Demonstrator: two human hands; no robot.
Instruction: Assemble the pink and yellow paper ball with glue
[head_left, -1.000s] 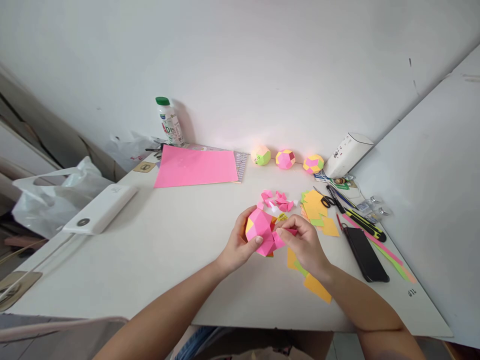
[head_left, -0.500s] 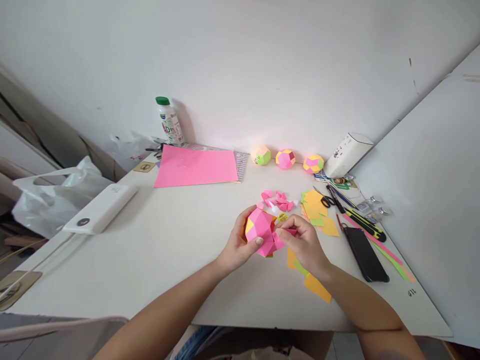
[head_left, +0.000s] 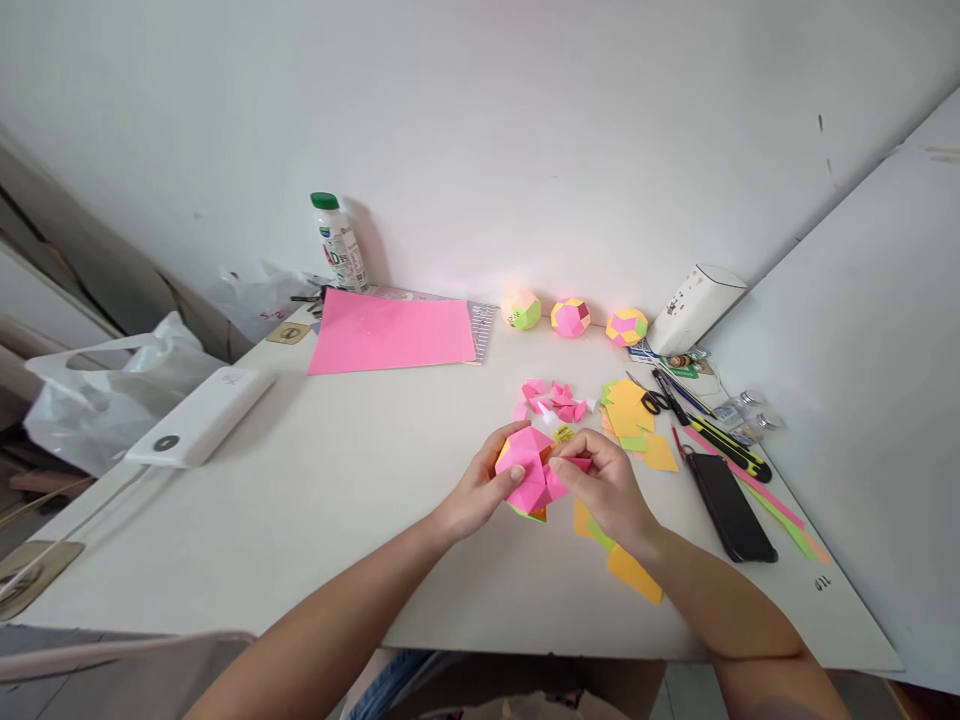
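Observation:
A partly built folded-paper ball (head_left: 531, 483), mostly pink with yellow, orange and green parts, is gripped by my left hand (head_left: 484, 490), its thumb pressed on the front. On the ball's right side my right hand (head_left: 604, 485) pinches a pink paper piece (head_left: 579, 463) that meets the ball. Just beyond the ball lie a small white glue bottle with a yellow label (head_left: 556, 423) and several folded pink pieces (head_left: 566, 402). Partly under my right forearm are orange paper pieces (head_left: 634, 575). The back of the ball is hidden.
Three finished paper balls (head_left: 571, 317) stand by the wall. Pink sheets (head_left: 397, 335) lie at the back left near a bottle (head_left: 341, 245). To the right are orange notes (head_left: 628, 412), scissors (head_left: 655, 401), a cutter (head_left: 731, 450) and a black phone-like case (head_left: 731, 508). A white power bank (head_left: 201, 418) sits left.
My left hand has turned the paper ball slightly and moved it a little right and down. My right hand still pinches the pink piece at nearly the same spot.

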